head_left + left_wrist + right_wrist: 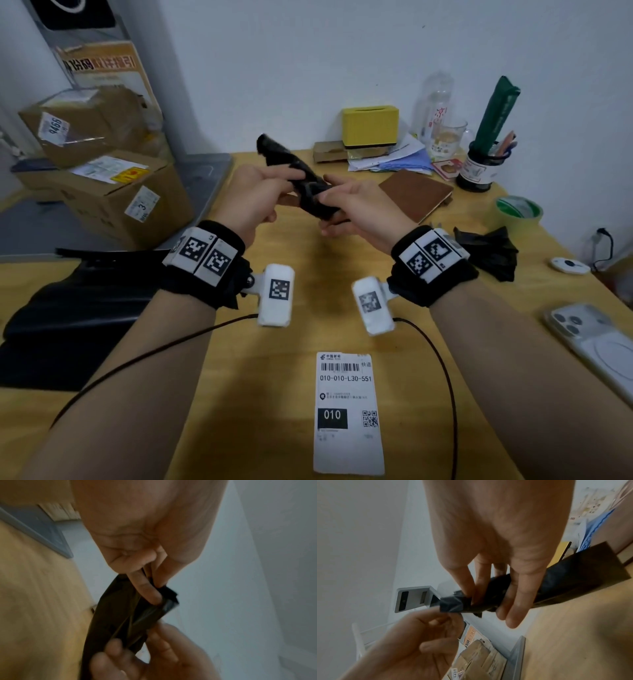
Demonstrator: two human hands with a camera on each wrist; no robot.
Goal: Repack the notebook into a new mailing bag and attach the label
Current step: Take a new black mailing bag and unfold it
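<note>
1. Nearest, the label (348, 413) lies flat on the wooden table (513, 342) at its near edge, between the person's forearms. It is not yet attached to anything.
2. Just past it, both hands are raised above the table, working a folded black mailing bag (301, 178).
3. Left hand (255, 197): fingers curled, pinching one end of the bag between thumb and forefinger, as the left wrist view shows.
4. Right hand (356, 209): thumb and fingers closed round the other end of the same bag. The bag is held in the air, tightly folded and not yet opened out.
5. Beyond the right hand, the brown notebook (416, 193) lies closed on the table, bare, apart from the bag.
6. To the right, a crumpled black plastic heap (489, 248) sits near the table edge; likely the old bag, though I cannot tell for sure.
7. Farther right, a roll of green tape (519, 209) stands by.
8. Judgement: early stage. The notebook is out; the new bag is being unfolded. Left to do: open the bag, slide the notebook in, seal it, stick the label on.
</note>
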